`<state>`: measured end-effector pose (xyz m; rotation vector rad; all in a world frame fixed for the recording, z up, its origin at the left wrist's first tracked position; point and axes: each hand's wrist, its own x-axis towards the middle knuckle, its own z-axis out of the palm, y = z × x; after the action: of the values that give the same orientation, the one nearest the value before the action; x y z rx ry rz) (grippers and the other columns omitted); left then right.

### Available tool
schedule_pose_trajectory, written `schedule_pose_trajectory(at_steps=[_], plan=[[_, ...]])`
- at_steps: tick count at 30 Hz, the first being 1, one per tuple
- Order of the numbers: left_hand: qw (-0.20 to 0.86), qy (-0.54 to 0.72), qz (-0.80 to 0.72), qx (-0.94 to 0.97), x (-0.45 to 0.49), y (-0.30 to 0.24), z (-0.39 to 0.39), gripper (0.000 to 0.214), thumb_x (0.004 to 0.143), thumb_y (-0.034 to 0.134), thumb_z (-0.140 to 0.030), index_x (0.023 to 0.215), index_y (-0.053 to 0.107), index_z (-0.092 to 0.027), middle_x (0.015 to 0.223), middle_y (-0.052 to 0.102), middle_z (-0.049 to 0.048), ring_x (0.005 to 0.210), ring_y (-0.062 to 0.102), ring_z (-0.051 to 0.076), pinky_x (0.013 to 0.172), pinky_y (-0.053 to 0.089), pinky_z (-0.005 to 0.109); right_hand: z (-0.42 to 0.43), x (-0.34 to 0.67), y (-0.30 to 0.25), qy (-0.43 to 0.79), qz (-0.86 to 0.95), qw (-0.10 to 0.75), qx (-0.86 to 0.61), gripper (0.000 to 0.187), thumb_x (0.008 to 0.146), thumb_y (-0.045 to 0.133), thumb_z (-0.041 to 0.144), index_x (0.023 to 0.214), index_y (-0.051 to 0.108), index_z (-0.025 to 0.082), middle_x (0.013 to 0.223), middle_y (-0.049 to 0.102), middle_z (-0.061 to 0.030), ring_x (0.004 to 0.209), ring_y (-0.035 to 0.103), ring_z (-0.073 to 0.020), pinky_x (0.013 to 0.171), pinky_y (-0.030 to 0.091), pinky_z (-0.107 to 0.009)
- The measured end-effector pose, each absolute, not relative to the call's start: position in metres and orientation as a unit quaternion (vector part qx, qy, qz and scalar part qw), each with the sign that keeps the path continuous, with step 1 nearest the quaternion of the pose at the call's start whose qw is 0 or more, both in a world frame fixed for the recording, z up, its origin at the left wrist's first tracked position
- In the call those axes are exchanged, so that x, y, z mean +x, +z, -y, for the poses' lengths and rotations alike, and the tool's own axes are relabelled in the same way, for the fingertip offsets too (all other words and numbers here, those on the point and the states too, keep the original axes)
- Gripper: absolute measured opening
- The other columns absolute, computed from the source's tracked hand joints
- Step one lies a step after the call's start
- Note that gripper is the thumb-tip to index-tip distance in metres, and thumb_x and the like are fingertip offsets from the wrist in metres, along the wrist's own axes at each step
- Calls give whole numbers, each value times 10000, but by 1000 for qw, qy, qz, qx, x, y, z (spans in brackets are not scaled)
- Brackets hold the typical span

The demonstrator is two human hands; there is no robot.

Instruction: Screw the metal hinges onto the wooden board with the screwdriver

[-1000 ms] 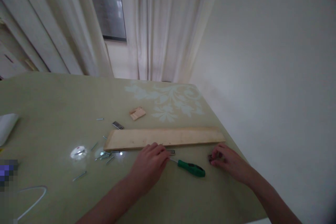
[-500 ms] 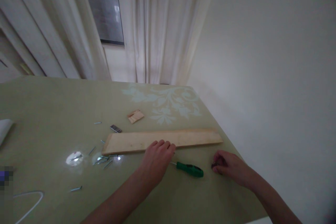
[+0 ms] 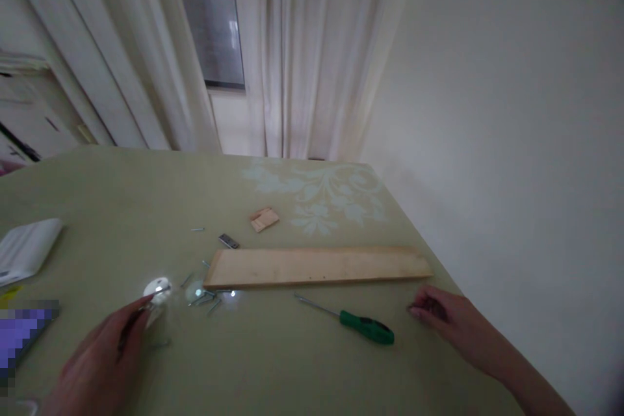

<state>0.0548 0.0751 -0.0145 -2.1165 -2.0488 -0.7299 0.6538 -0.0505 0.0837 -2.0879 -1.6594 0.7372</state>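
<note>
A long wooden plank (image 3: 319, 265) lies across the green table (image 3: 121, 195). A green-handled screwdriver (image 3: 358, 324) rests in front of it, touched by neither hand. My right hand (image 3: 446, 318) sits on the table by the plank's right end, its fingers curled over a small dark piece that I cannot make out. My left hand (image 3: 104, 354) is at the lower left, blurred, its fingers reaching toward a shiny round lid (image 3: 156, 287) and loose screws (image 3: 205, 296); whether it holds anything is unclear.
A small metal plate (image 3: 229, 241) and a little wooden block (image 3: 264, 219) lie behind the plank. A white pad (image 3: 26, 248) sits at the left edge. The table's right edge runs close to a wall; curtains hang behind.
My left hand left the plank's front edge and swung left to the screws and lid. My right hand stayed near the plank's right end. The camera turned slightly.
</note>
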Motion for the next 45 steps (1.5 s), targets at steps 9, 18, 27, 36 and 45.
schedule_pose_trajectory(at_steps=[9,18,27,36,45], plan=[[137,-269,642,-704,97,14,-91,423,1094,380,-415,1271,711,-220,1218,701,141,1037,672,345,915,563,570,-6,552,127,376,489,543,-570,468,815,856,591,1055,751,203,752,706,-19,592,603,-140,518,493,-252],[-424,-423,400,-694,257,127,-26,354,1020,645,-512,1264,729,-270,1053,785,57,926,723,214,808,596,305,4,473,154,479,456,609,-438,234,857,884,413,897,781,206,770,802,-39,627,736,-141,556,578,-210],[-630,-435,319,-558,300,149,-33,323,916,792,-506,813,765,-201,682,663,-2,654,553,124,615,456,199,17,478,156,487,445,621,-423,191,892,857,408,881,813,222,770,807,-32,620,736,-128,515,537,-172],[-648,-413,312,-559,299,154,-37,319,901,814,-499,785,788,-203,663,685,-1,642,581,113,611,468,188,24,485,157,476,439,607,-461,265,799,931,392,908,754,227,686,704,29,504,545,-61,451,414,-151],[-587,-410,307,-627,307,135,-56,220,890,819,-361,1043,761,-214,958,808,40,866,760,180,807,621,275,8,486,125,464,469,530,-533,390,872,824,548,792,683,193,697,660,11,607,532,-102,557,416,-224]])
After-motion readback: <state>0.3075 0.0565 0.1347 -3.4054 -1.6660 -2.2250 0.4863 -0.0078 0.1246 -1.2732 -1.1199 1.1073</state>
